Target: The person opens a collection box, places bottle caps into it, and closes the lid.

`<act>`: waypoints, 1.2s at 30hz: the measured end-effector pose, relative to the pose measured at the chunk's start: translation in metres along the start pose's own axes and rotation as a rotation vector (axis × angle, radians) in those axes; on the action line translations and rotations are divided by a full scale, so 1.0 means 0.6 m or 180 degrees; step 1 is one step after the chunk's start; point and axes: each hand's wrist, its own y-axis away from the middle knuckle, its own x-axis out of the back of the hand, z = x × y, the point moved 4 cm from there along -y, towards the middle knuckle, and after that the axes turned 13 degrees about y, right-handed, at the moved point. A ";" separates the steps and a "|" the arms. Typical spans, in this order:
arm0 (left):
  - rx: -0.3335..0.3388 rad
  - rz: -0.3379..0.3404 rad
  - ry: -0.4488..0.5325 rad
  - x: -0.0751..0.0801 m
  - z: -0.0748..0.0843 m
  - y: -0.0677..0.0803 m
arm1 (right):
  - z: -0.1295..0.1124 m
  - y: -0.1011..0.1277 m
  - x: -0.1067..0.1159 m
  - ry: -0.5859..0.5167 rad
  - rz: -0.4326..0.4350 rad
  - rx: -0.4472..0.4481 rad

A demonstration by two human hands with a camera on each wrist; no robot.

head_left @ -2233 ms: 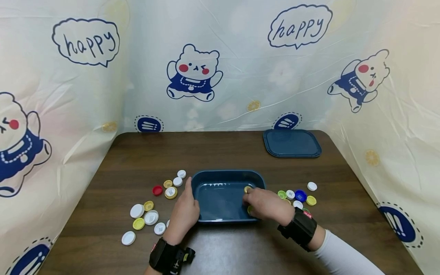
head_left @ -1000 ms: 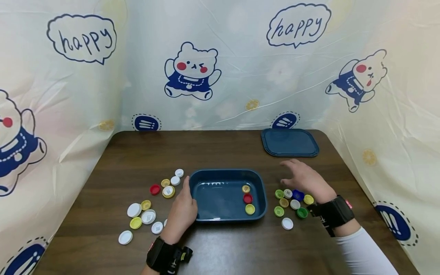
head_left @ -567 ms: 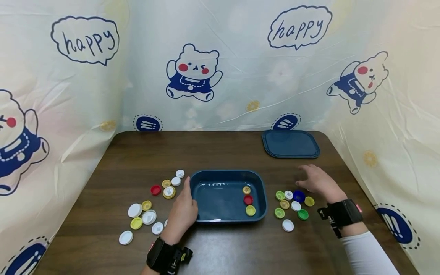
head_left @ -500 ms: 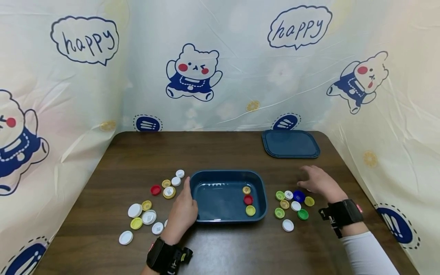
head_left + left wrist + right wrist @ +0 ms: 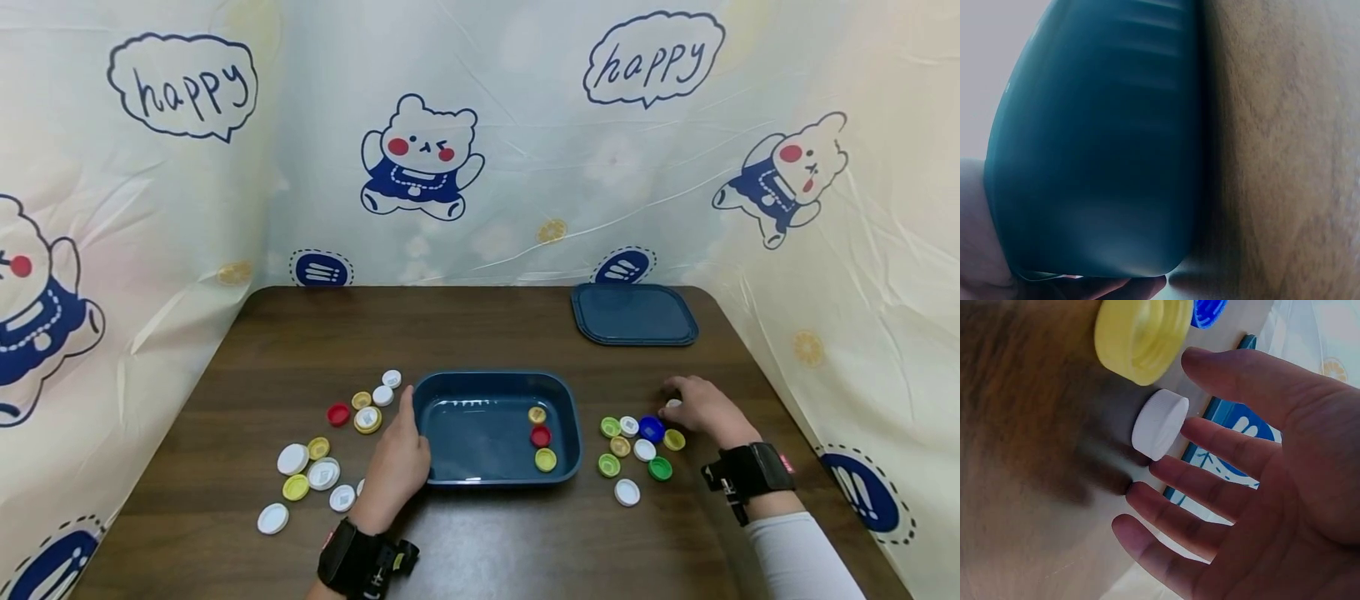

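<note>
Bottle caps in several colours lie on a brown table on both sides of a dark blue tray [image 5: 480, 446]. My left hand [image 5: 397, 467] holds the tray's left side, thumb at the rim and fingers along the outer wall. My right hand [image 5: 705, 408] is at a white cap [image 5: 1160, 425] on the right. In the right wrist view the fingers are spread, with the index fingertip at the cap and the thumb apart from it. Inside the tray a tan cap [image 5: 537, 415], a red cap [image 5: 541, 436] and a yellow cap [image 5: 546, 460] form a column near the right wall.
A dark blue lid [image 5: 636, 315] lies at the back right. Beside my right hand are a blue cap [image 5: 652, 429], a yellow cap [image 5: 674, 440] and a green cap [image 5: 660, 468]. Left of the tray lie more caps, including a red cap [image 5: 339, 414] and a large white cap [image 5: 292, 458].
My right hand has left the tan cap in the tray, swung right past the lid's front, and come down to the white cap. The left hand has stayed at the tray.
</note>
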 end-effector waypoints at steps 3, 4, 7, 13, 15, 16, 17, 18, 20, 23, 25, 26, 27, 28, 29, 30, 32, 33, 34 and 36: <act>-0.0004 0.0012 -0.0006 0.000 -0.002 0.000 | -0.001 0.001 -0.003 0.0010 0.0008 -0.0007; -0.0003 0.0014 -0.0010 0.000 -0.002 0.000 | -0.001 0.001 -0.004 0.0016 0.0015 -0.0005; 0.0011 0.0004 -0.0002 0.001 -0.002 0.000 | -0.001 0.003 -0.007 0.0029 0.0030 -0.0009; 0.0019 -0.0008 0.0008 0.002 -0.003 0.000 | 0.001 0.000 -0.007 0.0006 0.0067 -0.0044; 0.0025 -0.0015 0.0023 0.002 -0.002 0.000 | 0.001 -0.001 -0.005 0.0015 0.0063 -0.0071; 0.0031 -0.0022 0.0031 0.002 -0.002 0.000 | 0.001 -0.001 -0.004 0.0018 0.0069 -0.0087; 0.0034 -0.0025 0.0036 0.002 -0.002 0.000 | 0.000 -0.001 -0.002 0.0030 0.0081 -0.0089; 0.0033 -0.0026 0.0038 0.002 -0.002 0.000 | 0.000 -0.001 -0.001 0.0040 0.0092 -0.0088; 0.0035 -0.0028 0.0040 0.002 -0.001 0.000 | -0.003 0.000 0.003 0.0042 0.0120 -0.0084; 0.0016 -0.0018 0.0028 0.002 0.000 0.001 | -0.012 0.001 0.012 0.0047 0.0170 -0.0038; 0.0010 -0.0014 0.0022 0.002 0.000 0.001 | -0.020 0.003 0.018 0.0043 0.0186 -0.0008; 0.0006 -0.0012 0.0018 0.002 0.001 0.001 | -0.025 0.003 0.022 0.0041 0.0200 0.0007; 0.0001 -0.0010 0.0016 0.002 0.001 0.001 | -0.030 0.004 0.025 0.0034 0.0204 0.0020; 0.0002 -0.0010 0.0019 0.002 0.001 0.001 | -0.036 0.004 0.028 0.0032 0.0212 0.0037; -0.0002 -0.0010 0.0017 0.002 0.001 0.001 | -0.042 0.005 0.032 0.0018 0.0221 0.0050; -0.0004 -0.0011 0.0016 0.003 0.001 0.001 | -0.049 0.005 0.035 0.0015 0.0232 0.0068; 0.0004 -0.0016 0.0030 0.003 0.001 0.002 | -0.062 0.005 0.042 0.0015 0.0263 0.0124; 0.0006 -0.0015 0.0036 0.003 0.001 0.002 | -0.069 0.005 0.045 0.0012 0.0277 0.0151; 0.0010 -0.0017 0.0038 0.003 0.001 0.002 | -0.076 0.005 0.049 0.0023 0.0298 0.0187; 0.0024 -0.0018 0.0041 0.003 0.001 0.002 | -0.091 0.004 0.056 0.0050 0.0343 0.0278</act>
